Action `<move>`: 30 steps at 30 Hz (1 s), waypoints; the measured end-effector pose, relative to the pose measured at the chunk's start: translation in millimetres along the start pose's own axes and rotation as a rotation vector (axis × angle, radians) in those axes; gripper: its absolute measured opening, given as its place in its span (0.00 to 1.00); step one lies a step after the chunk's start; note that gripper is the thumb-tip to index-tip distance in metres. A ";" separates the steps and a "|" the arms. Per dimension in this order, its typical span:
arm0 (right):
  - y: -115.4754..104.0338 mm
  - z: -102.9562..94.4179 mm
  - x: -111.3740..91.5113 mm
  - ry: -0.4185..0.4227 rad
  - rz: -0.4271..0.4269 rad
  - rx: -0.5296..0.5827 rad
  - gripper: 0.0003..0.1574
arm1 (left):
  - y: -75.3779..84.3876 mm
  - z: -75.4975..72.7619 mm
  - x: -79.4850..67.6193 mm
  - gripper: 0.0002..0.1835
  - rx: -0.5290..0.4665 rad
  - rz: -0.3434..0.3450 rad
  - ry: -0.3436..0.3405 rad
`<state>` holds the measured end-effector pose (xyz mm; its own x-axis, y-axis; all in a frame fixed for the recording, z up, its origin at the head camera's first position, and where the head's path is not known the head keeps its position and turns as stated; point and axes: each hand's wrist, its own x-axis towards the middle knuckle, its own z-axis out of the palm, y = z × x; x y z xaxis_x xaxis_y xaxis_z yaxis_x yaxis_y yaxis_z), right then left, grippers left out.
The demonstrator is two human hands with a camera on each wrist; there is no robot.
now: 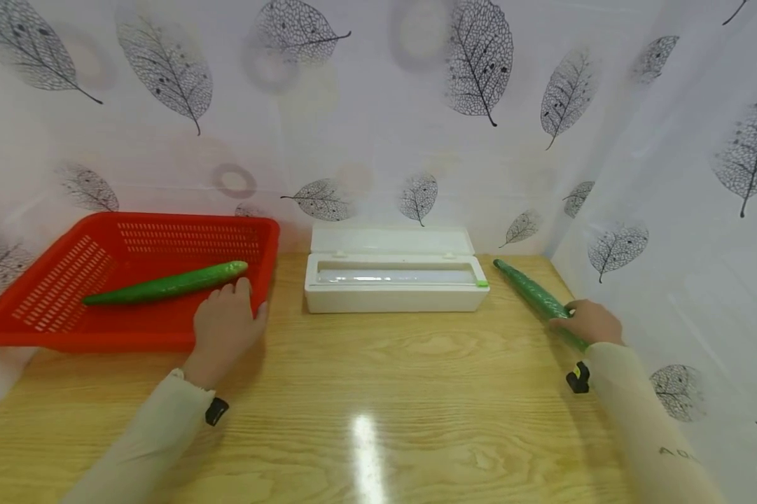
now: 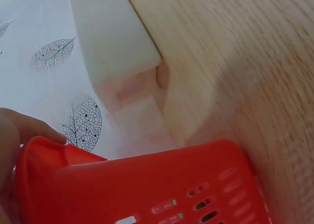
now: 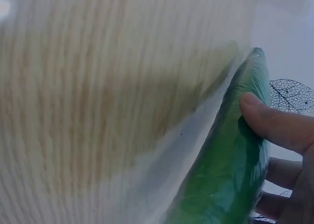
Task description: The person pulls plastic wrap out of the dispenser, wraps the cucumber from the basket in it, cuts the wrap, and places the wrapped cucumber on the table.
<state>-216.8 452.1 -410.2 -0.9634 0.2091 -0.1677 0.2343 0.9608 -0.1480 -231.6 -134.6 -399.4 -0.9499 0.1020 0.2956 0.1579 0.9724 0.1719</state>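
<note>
My right hand (image 1: 595,323) holds a cucumber (image 1: 532,290) wrapped in clear film near its closer end, at the table's right side. In the right wrist view, the thumb lies on top of this cucumber (image 3: 221,165) and other fingers lie along its far side. My left hand (image 1: 228,323) reaches over the right front part of a red basket (image 1: 132,341), its fingers close to one end of another cucumber (image 1: 164,287) lying inside. In the left wrist view, the thumb is at the basket's rim (image 2: 142,165); the other fingers are mostly hidden.
A white cling film box (image 1: 397,299) with its lid raised stands at the back middle, a roll (image 1: 393,276) inside and a green piece (image 1: 482,283) at its right end. Leaf-patterned sheeting (image 1: 365,140) borders the wooden table (image 1: 403,392) behind and on the right.
</note>
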 end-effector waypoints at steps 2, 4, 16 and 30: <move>-0.1 2.7 1.2 -0.006 0.002 0.001 0.50 | -0.8 0.4 -1.0 0.20 -0.009 0.000 0.007; 1.2 5.5 2.5 -0.006 -0.002 0.005 0.50 | -2.0 1.2 -1.8 0.19 -0.021 -0.001 0.013; 13.6 22.6 7.3 0.015 -0.080 -0.003 0.56 | -3.4 2.1 -2.3 0.18 -0.040 -0.028 -0.007; 11.2 22.6 8.7 0.015 -0.107 0.025 0.56 | 1.8 -4.8 1.2 0.22 -0.019 -0.033 -0.036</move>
<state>-219.6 460.6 -435.4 -0.9848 0.1085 -0.1354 0.1331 0.9730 -0.1886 -231.1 -133.7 -394.2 -0.9638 0.0777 0.2550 0.1310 0.9711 0.1994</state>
